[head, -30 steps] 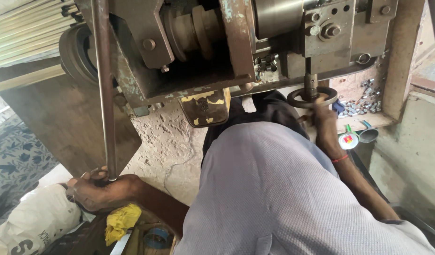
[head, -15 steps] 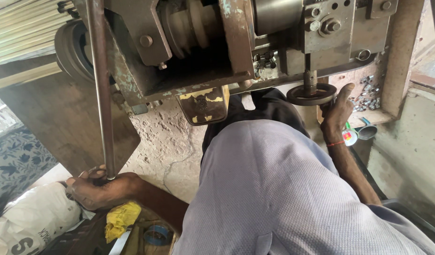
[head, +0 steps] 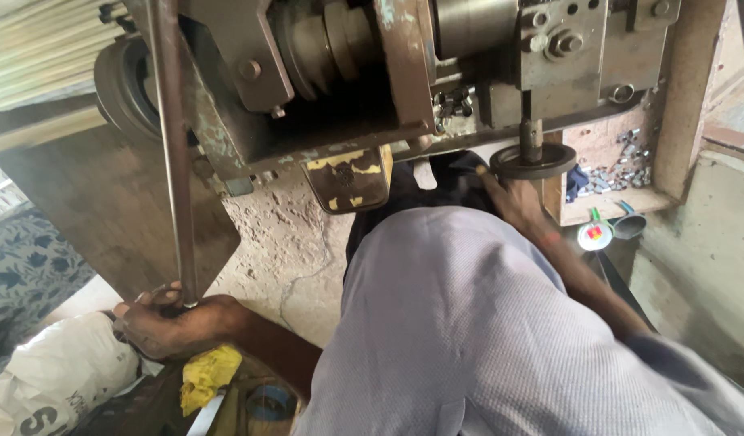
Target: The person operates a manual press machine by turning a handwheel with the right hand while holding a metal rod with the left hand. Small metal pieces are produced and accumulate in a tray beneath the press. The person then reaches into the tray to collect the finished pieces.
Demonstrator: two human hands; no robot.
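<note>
left hand (head: 174, 323): fingers wrapped round metal rod (head: 172, 145) | right hand (head: 513, 198): raised under handwheel (head: 533, 161), fingers' state unclear

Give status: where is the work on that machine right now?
Done: nothing visibly finished. In hand: left hand grips the long metal rod at its lower end; right hand sits under the small handwheel on the machine. Left: the nuts on the shelf lie untouched.

Seen at the lower left corner: a white sack (head: 53, 379), full and rounded, with dark print on its side, lying just beside the left hand (head: 166, 323). Found at the right, below the wooden shelf: a small round lid (head: 595, 236), white with a red, green and yellow label.
</note>
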